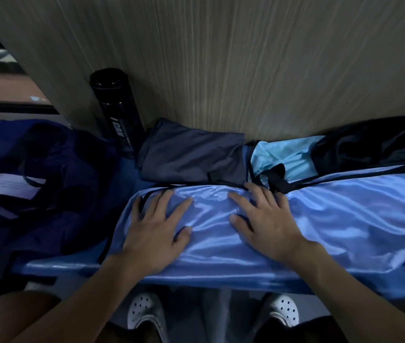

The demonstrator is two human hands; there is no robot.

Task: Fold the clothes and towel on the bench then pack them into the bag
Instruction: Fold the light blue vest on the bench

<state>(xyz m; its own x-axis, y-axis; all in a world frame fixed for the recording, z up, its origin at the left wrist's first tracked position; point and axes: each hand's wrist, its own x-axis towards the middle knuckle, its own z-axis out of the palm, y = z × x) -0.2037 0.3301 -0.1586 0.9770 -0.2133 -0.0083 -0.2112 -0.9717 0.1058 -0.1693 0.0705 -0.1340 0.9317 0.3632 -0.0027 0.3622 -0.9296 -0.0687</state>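
Observation:
A shiny light-blue garment with black trim [320, 219] lies spread along the blue bench [55, 264]. My left hand [156, 229] and my right hand [268, 224] both press flat on its left part, fingers spread and straight. Behind them a folded grey garment [191, 154] lies against the wall. To its right is a paler blue cloth [288, 154], then a black garment [374, 142] at the far right. A dark navy bag [55, 174] sits open at the left end of the bench.
A black bottle [113, 107] stands against the wooden wall panel [221, 58] between the bag and the grey garment. White paper [6, 186] shows inside the bag. My white shoes [144, 313] are on the floor below the bench's front edge.

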